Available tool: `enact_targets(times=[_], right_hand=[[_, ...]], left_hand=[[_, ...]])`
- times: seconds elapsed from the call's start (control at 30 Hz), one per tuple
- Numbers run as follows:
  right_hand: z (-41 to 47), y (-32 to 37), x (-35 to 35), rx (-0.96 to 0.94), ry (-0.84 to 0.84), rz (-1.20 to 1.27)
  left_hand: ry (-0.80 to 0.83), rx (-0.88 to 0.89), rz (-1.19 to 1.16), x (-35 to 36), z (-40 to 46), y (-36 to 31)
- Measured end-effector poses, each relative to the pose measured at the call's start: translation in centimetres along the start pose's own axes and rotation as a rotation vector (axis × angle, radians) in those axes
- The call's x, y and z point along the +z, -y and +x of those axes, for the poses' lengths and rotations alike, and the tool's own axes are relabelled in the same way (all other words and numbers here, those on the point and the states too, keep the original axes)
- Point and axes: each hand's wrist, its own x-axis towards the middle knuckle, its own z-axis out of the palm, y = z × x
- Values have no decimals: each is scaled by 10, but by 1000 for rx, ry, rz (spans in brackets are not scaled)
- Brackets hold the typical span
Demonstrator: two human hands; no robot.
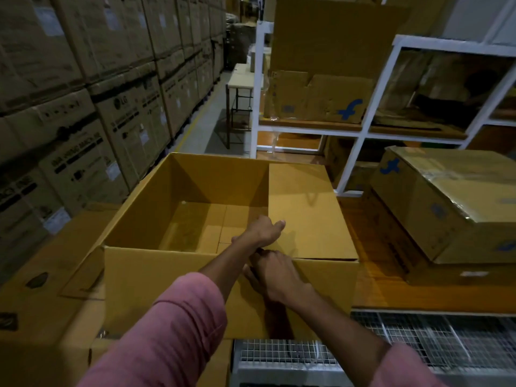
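Note:
A large open cardboard box [156, 280] stands in front of me, its inside bare. Its right flap [307, 213] is folded flat over the opening. My left hand [264, 230] reaches across and grips the inner edge of that flap, thumb on top. My right hand [275, 275] lies on the box's near side, with its fingers curled over the near rim just below the left hand. The box's left flap [81, 272] hangs outward.
Stacked printed cartons [92, 113] wall off the left side. A white rack [360, 132] with cartons stands behind the box. Sealed boxes [452, 208] with a blue logo sit at the right. Wire mesh [418, 339] lies in front. A small table [240, 79] stands in the aisle.

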Motion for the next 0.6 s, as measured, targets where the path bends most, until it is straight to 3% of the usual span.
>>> enact_targets(times=[0.2,0.3,0.47,0.53,0.6], right_hand=[[-11,-16,-5,87,78,-119],[-20,-38,-9,199,12,-146],[-27,-93,-13,314,-190,-100],[-31,-111,-13,331,-260,-136],[-37,-122,-15,354,-262,-176]], left_hand=[[-383,125,-297,0,-15,-18],[-489,248,-405,-1,-30,-32],[-482,349,-645,19,-43,-43],[-407,344,-573,37,-42,-47],[-312,352,-335,58,-40,-51]])
